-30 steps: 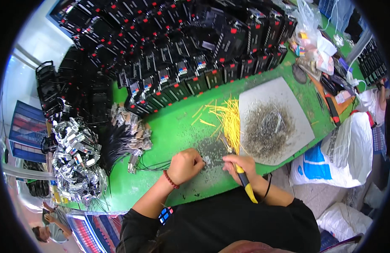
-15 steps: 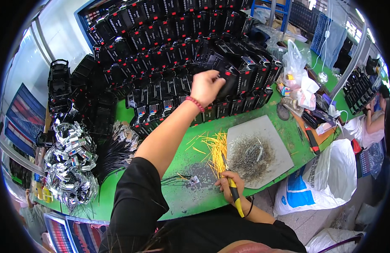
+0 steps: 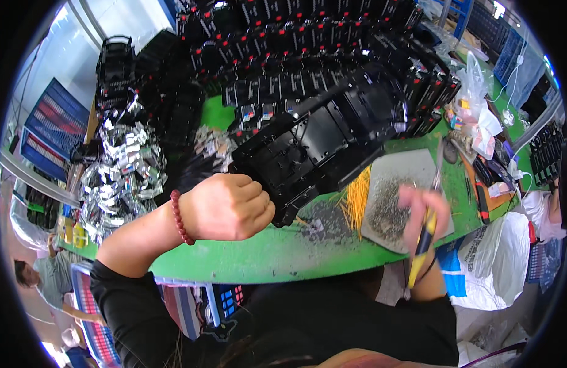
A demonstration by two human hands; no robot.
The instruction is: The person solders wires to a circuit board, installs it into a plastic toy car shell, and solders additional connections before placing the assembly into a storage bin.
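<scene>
My left hand (image 3: 225,207), with a red bead bracelet at the wrist, is closed on the near left end of a large black plastic car-like chassis (image 3: 323,135). The chassis is raised and tilted above the bench, its ribbed hollow side showing. In my right hand (image 3: 425,214), blurred by motion, is a soldering iron (image 3: 423,240) with a yellow and black handle. That hand is over the right edge of a grey board (image 3: 387,172) strewn with small dark bits. A bundle of thin yellow sticks (image 3: 356,199) lies left of the board, partly covered by the chassis.
Stacked black plastic units (image 3: 277,92) with red parts line the back of the green bench (image 3: 234,260). A heap of silvery parts (image 3: 124,178) lies at left. At right are a red and black tool (image 3: 481,199) and a white sack (image 3: 495,264). Other people are at both sides.
My left hand has come from the stacks toward me and left, bringing the black chassis over the bench. My right hand has lifted the soldering iron from the yellow sticks and moved right. The view has shifted.
</scene>
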